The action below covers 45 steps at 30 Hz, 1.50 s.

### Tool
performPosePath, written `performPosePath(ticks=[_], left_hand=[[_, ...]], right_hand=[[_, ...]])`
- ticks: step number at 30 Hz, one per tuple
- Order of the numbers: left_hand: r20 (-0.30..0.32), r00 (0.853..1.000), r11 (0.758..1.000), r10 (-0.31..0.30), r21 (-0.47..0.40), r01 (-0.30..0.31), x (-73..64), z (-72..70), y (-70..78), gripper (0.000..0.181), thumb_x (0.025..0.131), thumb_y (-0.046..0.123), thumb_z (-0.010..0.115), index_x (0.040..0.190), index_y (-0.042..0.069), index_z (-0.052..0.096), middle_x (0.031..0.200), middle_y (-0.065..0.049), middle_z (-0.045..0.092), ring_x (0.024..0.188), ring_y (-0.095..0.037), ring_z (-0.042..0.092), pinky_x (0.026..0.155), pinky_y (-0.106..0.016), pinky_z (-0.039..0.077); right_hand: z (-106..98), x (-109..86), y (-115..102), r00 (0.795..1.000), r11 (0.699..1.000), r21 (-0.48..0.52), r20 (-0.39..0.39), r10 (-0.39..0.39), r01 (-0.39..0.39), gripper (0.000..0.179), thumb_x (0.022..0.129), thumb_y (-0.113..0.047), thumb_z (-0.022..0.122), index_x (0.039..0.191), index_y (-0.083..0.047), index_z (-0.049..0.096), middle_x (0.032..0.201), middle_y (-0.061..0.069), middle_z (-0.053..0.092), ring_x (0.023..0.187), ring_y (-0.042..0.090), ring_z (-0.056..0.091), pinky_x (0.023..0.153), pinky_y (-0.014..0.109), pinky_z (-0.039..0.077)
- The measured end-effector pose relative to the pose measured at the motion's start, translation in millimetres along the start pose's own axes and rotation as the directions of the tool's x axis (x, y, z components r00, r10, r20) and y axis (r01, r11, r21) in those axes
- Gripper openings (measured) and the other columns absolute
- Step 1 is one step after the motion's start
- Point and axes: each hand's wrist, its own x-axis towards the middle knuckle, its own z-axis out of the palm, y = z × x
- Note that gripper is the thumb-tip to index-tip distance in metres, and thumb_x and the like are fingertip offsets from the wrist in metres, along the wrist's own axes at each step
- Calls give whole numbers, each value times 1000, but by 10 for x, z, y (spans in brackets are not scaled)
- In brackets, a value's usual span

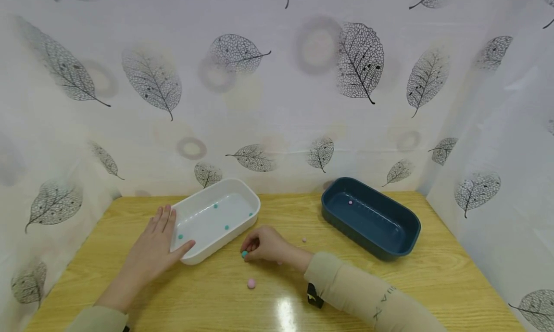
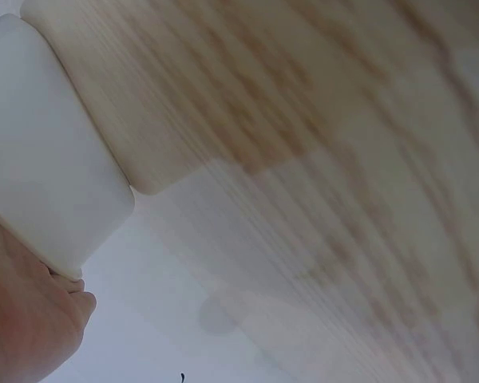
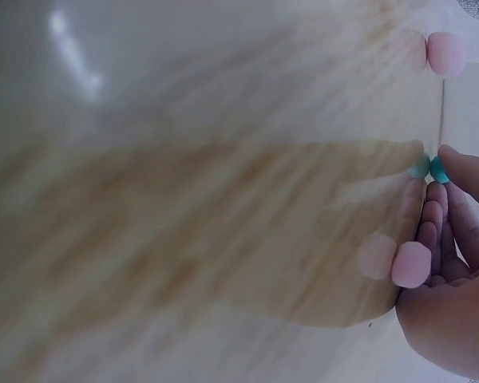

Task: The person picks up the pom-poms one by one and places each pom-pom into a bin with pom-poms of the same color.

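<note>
My right hand (image 1: 268, 245) pinches a small teal ball (image 1: 244, 254) between thumb and fingertips, low over the table just in front of the white tray (image 1: 216, 248). In the right wrist view the teal ball (image 3: 438, 169) shows at the thumb tip, down at the tabletop. My left hand (image 1: 156, 243) rests against the white tray's left end, fingers straight along its side and thumb over the near corner. Several teal balls (image 1: 227, 227) lie inside that tray. The left wrist view has the tray wall (image 2: 48, 120) and part of my left hand (image 2: 32, 311).
A dark blue tray (image 1: 368, 243) stands at the right, with one pink ball (image 1: 350, 202) inside. On the wooden table (image 1: 195, 303) lie a pink ball (image 1: 251, 283) nearer me, another pink ball (image 1: 304, 239) between the trays, and one partly hidden under my right wrist. A leaf-patterned curtain (image 1: 277, 106) surrounds the table.
</note>
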Motion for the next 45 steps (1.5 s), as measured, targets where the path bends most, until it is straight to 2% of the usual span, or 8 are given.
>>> performPosePath(ticks=[8,18,33,45], left_hand=[[14,1000,1000,-6,4,6,-6,-8,0,108,100,63,59,160,-19,22,170,-38,17,159,-56,19,129,-66,25],[10,1000,1000,-2,-1,2,-9,-36,32,107,101,62,58,160,-19,22,170,-38,17,159,-56,18,129,-66,26],[18,1000,1000,-6,7,6,0,-16,13,107,101,63,58,161,-18,20,171,-37,16,160,-55,17,129,-66,25],[7,1000,1000,1,9,-1,6,9,-16,107,102,64,57,160,-18,21,170,-38,16,159,-56,18,129,-66,24]], right_hand=[[0,11,10,1000,1000,-6,0,21,-21,8,86,-1,86,92,-3,81,82,3,76,70,-1,59,64,10,49],[-49,-18,-5,998,997,30,5,70,-70,6,87,-6,85,92,-7,82,80,-2,74,71,3,61,65,12,50],[-156,9,-4,995,991,87,15,98,-99,10,89,-9,84,98,-4,82,88,3,79,74,3,61,67,13,50],[-285,-2,-100,993,988,107,-19,115,-112,13,87,-12,85,98,-5,83,89,2,80,77,4,63,69,15,51]])
